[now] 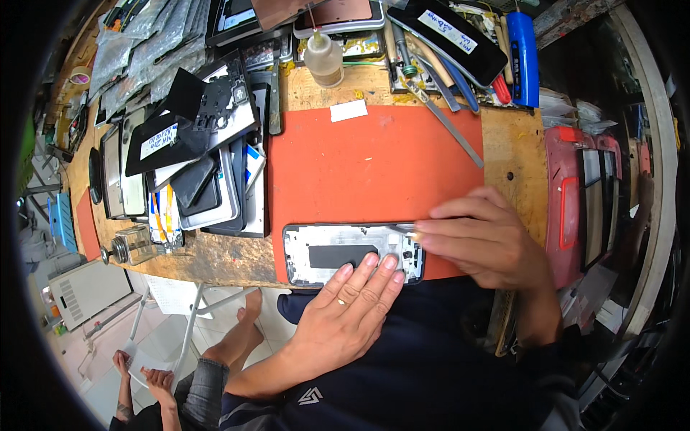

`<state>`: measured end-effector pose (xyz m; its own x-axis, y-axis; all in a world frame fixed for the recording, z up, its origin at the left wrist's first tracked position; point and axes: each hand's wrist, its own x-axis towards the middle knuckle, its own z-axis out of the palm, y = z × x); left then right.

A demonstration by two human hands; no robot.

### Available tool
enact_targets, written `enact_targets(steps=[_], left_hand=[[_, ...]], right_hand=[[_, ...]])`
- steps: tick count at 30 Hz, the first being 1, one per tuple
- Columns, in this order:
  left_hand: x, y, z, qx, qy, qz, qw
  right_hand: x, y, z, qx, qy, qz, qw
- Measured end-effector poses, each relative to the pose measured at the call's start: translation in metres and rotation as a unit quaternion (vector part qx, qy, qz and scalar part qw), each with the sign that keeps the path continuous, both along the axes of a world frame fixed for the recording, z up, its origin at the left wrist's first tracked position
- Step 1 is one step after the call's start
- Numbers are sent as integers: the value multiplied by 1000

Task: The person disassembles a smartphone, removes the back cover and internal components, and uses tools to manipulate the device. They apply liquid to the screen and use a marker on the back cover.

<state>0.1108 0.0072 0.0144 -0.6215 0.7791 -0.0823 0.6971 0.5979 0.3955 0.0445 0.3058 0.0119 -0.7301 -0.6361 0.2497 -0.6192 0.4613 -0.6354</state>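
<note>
A phone frame with its back open (323, 251) lies on the near edge of an orange work mat (374, 169). My left hand (345, 316) rests flat with its fingertips on the frame's near edge, holding it down. My right hand (489, 241) pinches a thin metal tool (404, 228) whose tip touches the frame's right end. A black patch shows in the middle of the frame.
A pile of phone frames and screens (194, 158) covers the wooden bench on the left. A small plastic bottle (323, 61), metal tweezers (453, 129) and a blue tool (523, 57) lie at the back. A small glass jar (133, 244) stands front left. Another person sits below left (165, 388).
</note>
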Motion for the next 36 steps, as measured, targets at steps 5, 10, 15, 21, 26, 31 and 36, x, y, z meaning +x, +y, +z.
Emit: enact_targets(steps=[5, 10, 15, 21, 26, 31, 36], left_hand=[[-4, -2, 6, 0, -20, -7, 1000], [-4, -5, 3, 12, -25, -7, 1000], [-2, -7, -3, 25, -23, -13, 999], [-4, -4, -6, 3, 63, -19, 998], [2, -7, -11, 11, 43, -16, 999], [-1, -7, -8, 1, 49, -23, 999], [-5, -5, -6, -8, 63, -31, 997]], right_hand=[[-23, -50, -14, -72, 12, 13, 997], [1, -10, 1, 4, -14, -5, 1000], [-22, -64, -9, -36, -2, 34, 999], [-12, -38, 0, 8, -10, 23, 1000], [-26, -76, -6, -25, 17, 31, 999], [-13, -46, -1, 36, 29, 23, 999], [2, -16, 13, 63, 16, -5, 998]])
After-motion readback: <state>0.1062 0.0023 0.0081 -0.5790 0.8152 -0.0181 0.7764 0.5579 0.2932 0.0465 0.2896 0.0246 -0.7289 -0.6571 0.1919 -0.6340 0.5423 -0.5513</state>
